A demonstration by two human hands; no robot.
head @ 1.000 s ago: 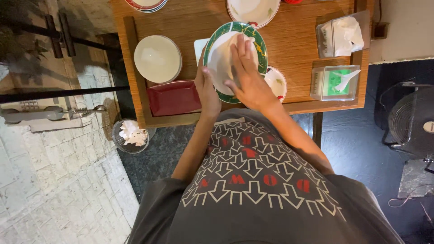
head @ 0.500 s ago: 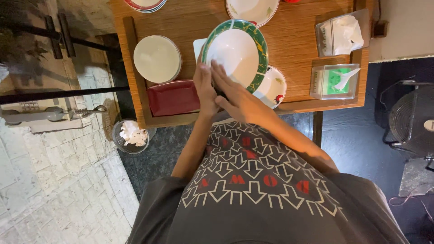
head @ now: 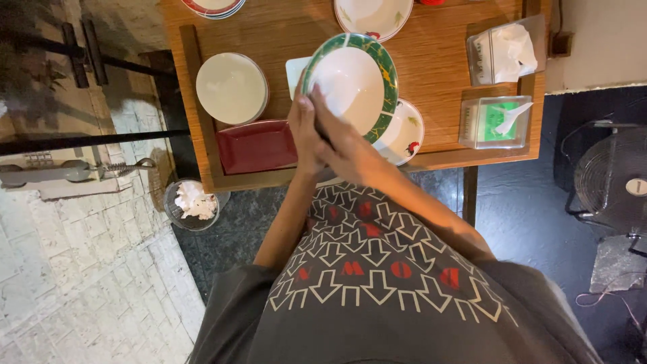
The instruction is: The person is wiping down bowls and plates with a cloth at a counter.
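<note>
Since the earlier frame, the right hand (head: pixel 347 145) has been drawn back to the near rim of one green-rimmed plate (head: pixel 354 84), gripped by both hands, left hand (head: pixel 303 131) alongside, above the wooden surface (head: pixel 438 61); five other dishes are counted.

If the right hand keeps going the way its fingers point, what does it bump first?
The right hand points up and left, onto the green-rimmed plate it already touches. Past that rim probably comes the white plate stack, though depth is unclear.

warm light falls on the wooden table (head: pixel 438 61), glare whitens the plate (head: pixel 350 84); floor and corners lie dim, edges bend, hands slightly blurred
</note>
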